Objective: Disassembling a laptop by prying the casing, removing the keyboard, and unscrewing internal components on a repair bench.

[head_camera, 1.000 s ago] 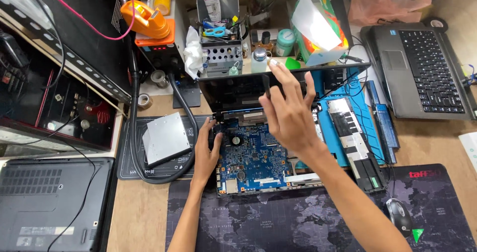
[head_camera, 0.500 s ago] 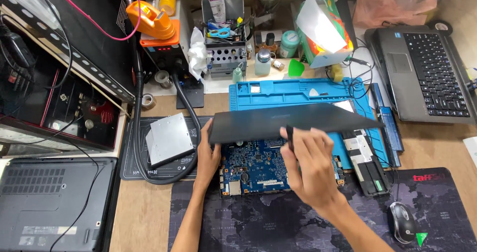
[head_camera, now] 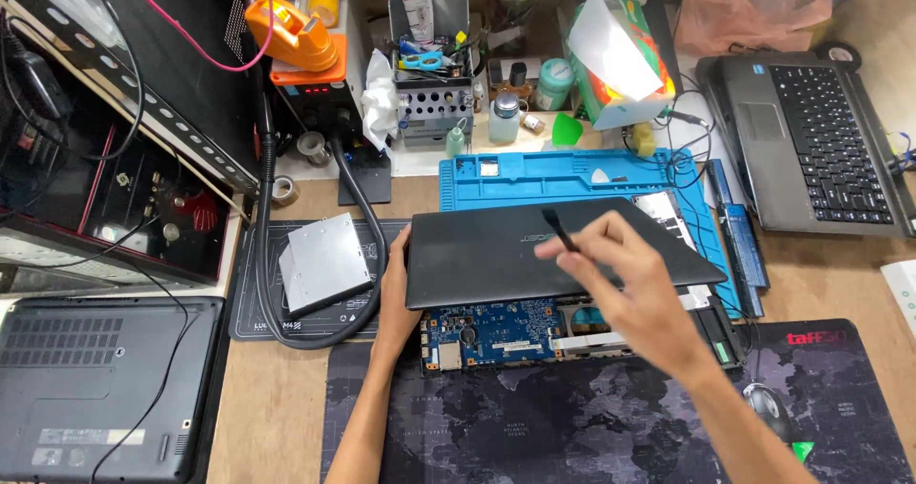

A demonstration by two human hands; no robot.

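Left hand (head_camera: 399, 288) is clamped on the left edge of the dark laptop lid (head_camera: 544, 250), thumb on top, rest of the fingers tucked under where I can't see them. The lid sits nearly flat over the opened laptop, and the blue circuit board (head_camera: 496, 331) pokes out below its front edge. Right hand (head_camera: 634, 298) hovers above the lid's right half, fingers pinched narrow on a thin black tool (head_camera: 561, 231); it's blurry, so can't tell if the tip touches the lid.

Behind all that on the table is a blue work mat (head_camera: 534, 177). A green and orange box (head_camera: 620, 69) with a white flap stands at the back, next to a round teal-lidded jar (head_camera: 553, 81). A silver drive (head_camera: 324, 260) lies left of the lid, a closed black laptop (head_camera: 95, 389) sits far left, an open grey laptop (head_camera: 811, 145) far right. There's a black mouse (head_camera: 768, 410) on the dark map-print mat (head_camera: 572, 427), which has a small red label near its right corner.
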